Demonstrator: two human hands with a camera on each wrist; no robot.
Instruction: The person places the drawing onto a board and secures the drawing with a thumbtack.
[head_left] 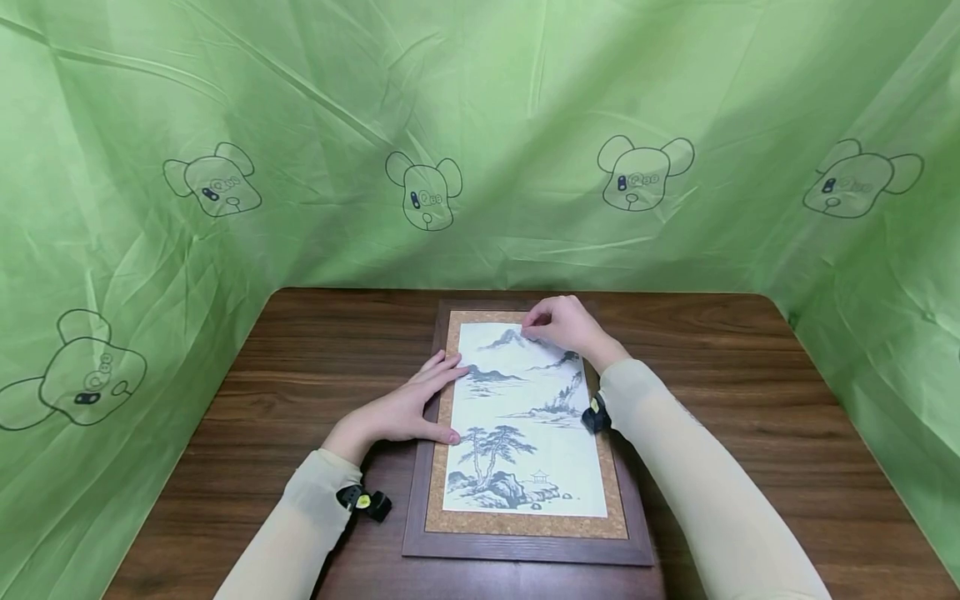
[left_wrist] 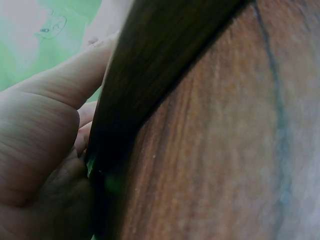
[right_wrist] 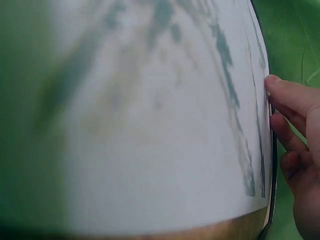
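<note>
A white paper sheet [head_left: 540,450] printed with a grey ink landscape of mountains, pines and a pavilion lies over a cork board [head_left: 525,525] in a dark wooden frame [head_left: 525,547]. My left hand [head_left: 408,408] rests across the frame's left side, fingers spread, with the fingertips and thumb tip at the paper's left edge. Near the sheet's top, by the mountain peak, my right hand [head_left: 566,325] has its fingers bent and its fingertips on the paper. The right wrist view shows these fingertips [right_wrist: 271,82] against the sheet; whether something small sits between them is hidden.
The framed board lies on a brown wood-grain table [head_left: 300,375], over a darker flat panel [head_left: 487,581] at the front edge. Green cloth [head_left: 510,100] with bear-head outlines hangs at the back and both sides. Black wrist cameras [head_left: 365,502] are strapped over the sleeves.
</note>
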